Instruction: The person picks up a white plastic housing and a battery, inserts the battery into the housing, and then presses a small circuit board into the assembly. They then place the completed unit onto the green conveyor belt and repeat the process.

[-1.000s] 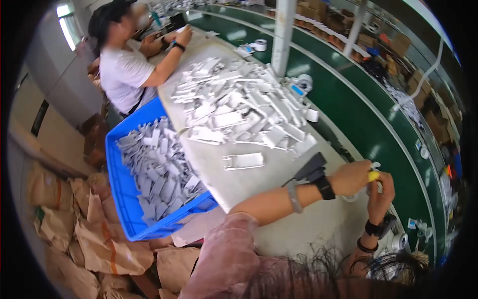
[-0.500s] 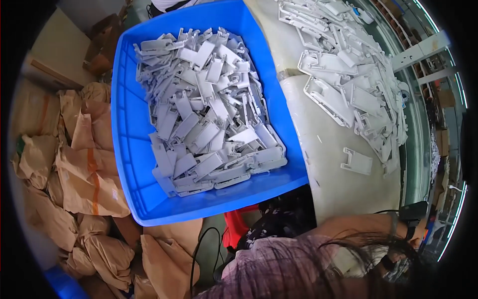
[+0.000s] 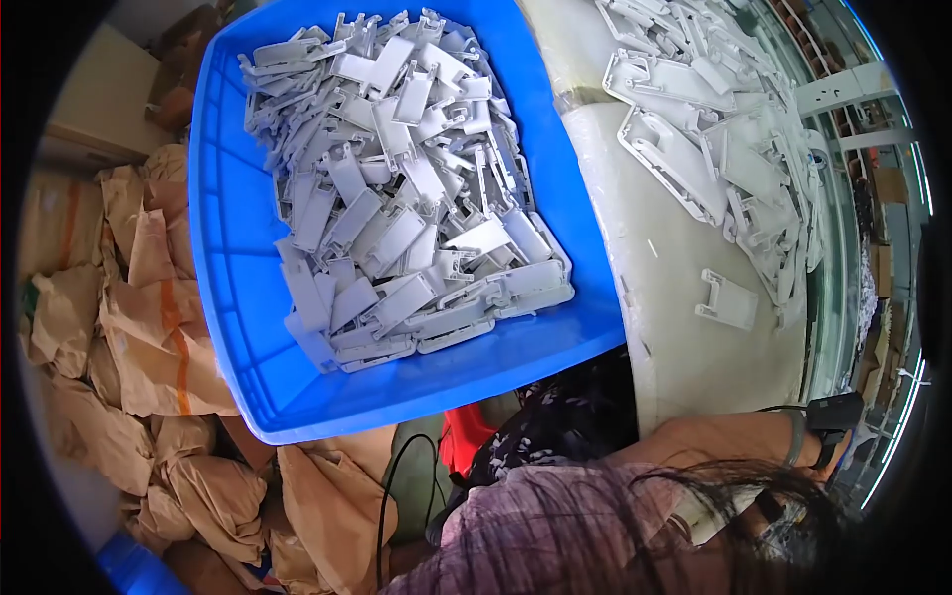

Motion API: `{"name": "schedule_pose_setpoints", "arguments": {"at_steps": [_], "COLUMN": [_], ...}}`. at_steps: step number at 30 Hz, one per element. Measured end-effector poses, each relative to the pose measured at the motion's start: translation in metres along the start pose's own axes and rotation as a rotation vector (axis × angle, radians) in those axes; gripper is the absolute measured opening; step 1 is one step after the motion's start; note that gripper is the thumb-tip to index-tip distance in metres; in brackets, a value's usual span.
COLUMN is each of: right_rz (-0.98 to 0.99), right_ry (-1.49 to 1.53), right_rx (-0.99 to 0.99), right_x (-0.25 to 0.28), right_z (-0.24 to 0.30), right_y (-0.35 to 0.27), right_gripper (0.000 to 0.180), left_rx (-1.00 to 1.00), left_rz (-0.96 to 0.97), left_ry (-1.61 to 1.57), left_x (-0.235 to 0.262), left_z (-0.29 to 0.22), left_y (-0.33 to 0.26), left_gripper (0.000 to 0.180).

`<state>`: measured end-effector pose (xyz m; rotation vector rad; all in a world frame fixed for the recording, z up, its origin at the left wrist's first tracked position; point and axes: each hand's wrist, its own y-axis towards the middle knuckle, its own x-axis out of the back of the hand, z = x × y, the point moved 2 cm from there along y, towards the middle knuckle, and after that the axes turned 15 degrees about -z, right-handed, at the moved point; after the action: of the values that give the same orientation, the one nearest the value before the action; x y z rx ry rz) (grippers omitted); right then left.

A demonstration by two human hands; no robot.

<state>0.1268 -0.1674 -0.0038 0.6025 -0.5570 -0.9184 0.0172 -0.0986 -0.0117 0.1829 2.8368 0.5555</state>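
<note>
Bin [image 3: 555, 169] of blue plastic holds jumbled white parts [image 3: 400, 240].

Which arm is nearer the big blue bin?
Left. In the picture, the left arm lies lower right of the blue bin; the right arm, mostly hidden, is farther that way.

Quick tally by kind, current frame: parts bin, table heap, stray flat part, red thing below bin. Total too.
Blue bin holding parts: 1
Heap of white parts: 1
Flat white part apart from heap: 1
Red item, partly hidden: 1
Total: 4
Overlapping parts within bin and heap: uncountable.
</note>
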Motion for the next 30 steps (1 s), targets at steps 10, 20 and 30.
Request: {"name": "schedule_pose_setpoints", "arguments": {"at_steps": [10, 20, 30], "right_rz": [-0.052, 0.105, 0.005], "right_ry": [-0.251, -0.068, -0.060], "right_rx": [0.194, 0.033, 0.219], "right_x": [0.057, 0.016, -0.012], "right_z": [-0.058, -0.066, 0.021], "right_y": [0.022, 0.003, -0.014], "right_gripper": [0.043, 0.029, 0.016], "left_rx": [0.058, 0.067, -0.079], "left_rz": [0.122, 0.257, 0.501], "left_ry": [0.022, 0.203, 0.227], "left_x": [0.010, 0.016, 0.034], "left_z": [0.007, 0.023, -0.009], "left_y": [0.002, 0.022, 0.025], "left_gripper": [0.010, 0.011, 0.040]}}
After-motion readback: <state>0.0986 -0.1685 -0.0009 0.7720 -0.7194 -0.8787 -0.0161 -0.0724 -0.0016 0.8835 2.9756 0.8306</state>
